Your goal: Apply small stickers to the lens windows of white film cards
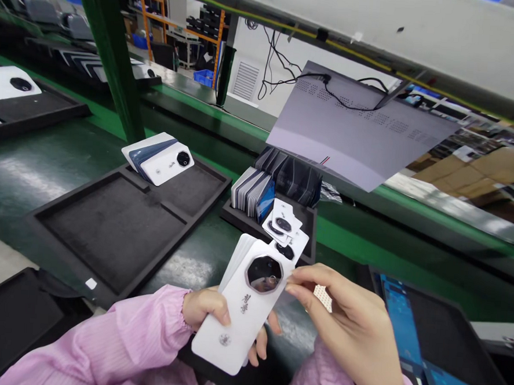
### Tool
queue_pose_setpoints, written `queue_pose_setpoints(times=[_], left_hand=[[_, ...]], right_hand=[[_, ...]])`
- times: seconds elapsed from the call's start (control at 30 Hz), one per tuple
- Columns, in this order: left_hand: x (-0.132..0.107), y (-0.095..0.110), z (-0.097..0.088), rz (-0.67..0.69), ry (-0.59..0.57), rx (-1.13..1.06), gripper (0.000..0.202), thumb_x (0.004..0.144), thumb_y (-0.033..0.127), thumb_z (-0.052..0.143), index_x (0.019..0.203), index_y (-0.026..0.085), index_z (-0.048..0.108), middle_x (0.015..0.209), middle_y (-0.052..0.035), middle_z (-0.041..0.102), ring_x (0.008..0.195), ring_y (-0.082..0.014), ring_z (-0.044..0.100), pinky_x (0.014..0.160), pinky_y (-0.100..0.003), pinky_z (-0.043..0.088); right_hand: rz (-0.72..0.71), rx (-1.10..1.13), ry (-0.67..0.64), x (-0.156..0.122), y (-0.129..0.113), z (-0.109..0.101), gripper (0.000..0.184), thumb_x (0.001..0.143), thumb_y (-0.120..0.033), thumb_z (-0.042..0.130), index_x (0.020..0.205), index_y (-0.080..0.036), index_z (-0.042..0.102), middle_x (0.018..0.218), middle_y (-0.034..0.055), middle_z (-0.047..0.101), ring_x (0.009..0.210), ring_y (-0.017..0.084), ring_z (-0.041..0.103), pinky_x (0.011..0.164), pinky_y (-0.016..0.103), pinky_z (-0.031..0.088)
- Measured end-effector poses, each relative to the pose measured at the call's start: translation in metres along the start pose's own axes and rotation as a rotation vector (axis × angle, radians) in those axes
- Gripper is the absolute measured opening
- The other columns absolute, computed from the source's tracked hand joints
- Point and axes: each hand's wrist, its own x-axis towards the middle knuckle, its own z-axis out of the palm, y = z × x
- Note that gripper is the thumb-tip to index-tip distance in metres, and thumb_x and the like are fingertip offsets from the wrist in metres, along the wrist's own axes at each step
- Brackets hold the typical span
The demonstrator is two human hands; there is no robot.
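My left hand [214, 315] is wrapped round a small fanned stack of white phone back panels, thumb on top and fingers curled beneath. The top panel [241, 319] carries a dark round camera disc, dark lettering and a small round emblem. At its upper right edge, beside the disc, the thumb and forefinger of my right hand [340, 319] pinch together. Just beyond the held stack, several white panels [295, 241] with dark discs lie overlapping on a black tray [311, 222]. White panels [245, 192] stand on edge in a row there, with dark ones [295, 174] behind.
To the left lies a large black tray [106, 230], with white and blue-grey panels [161, 160] leaning at its far end. Blue-filmed panels [400, 317] rest in a tray on the right. A grey laptop-like sheet [352, 128] hangs ahead. A green post [112, 56] rises at left.
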Motion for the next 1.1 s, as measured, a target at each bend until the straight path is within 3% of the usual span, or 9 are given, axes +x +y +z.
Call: queue_pose_setpoints(times=[0.33,0.53,0.9,1.1], left_hand=[[0.002,-0.007,-0.008,-0.001,-0.088,-0.146,0.065,0.049,0.027,0.048,0.110,0.005,0.054,0.085,-0.0116,0.064,0.079,-0.0253,0.060,0.073,-0.037,0.041],[0.002,-0.007,-0.008,-0.016,-0.115,-0.150,0.067,0.048,0.027,0.050,0.111,0.005,0.054,0.086,-0.0112,0.065,0.081,-0.0243,0.060,0.074,-0.035,0.041],[0.003,-0.005,-0.006,0.010,-0.130,-0.120,0.065,0.049,0.027,0.049,0.110,0.004,0.054,0.086,-0.0124,0.065,0.084,-0.0254,0.058,0.073,-0.035,0.039],[0.002,-0.006,-0.004,0.018,-0.108,-0.108,0.064,0.050,0.028,0.048,0.109,0.005,0.055,0.085,-0.0112,0.065,0.082,-0.0247,0.058,0.072,-0.035,0.038]], right_hand=[[-0.094,-0.050,-0.070,-0.006,0.002,-0.017,0.008,0.081,-0.017,0.058,0.085,-0.024,0.059,0.073,-0.0003,0.067,0.065,0.015,0.065,0.058,0.025,0.051],[0.011,-0.028,0.004,-0.008,0.002,-0.014,0.004,0.081,-0.022,0.060,0.084,-0.024,0.061,0.073,0.0001,0.066,0.063,0.015,0.063,0.055,0.025,0.051],[0.199,0.029,0.268,-0.010,0.009,-0.012,0.009,0.076,-0.023,0.067,0.085,-0.024,0.065,0.075,0.0011,0.068,0.062,0.015,0.063,0.057,0.025,0.052],[0.220,0.076,0.206,-0.006,0.010,-0.005,0.009,0.076,-0.025,0.066,0.084,-0.022,0.064,0.074,0.0014,0.068,0.063,0.015,0.063,0.057,0.025,0.052]])
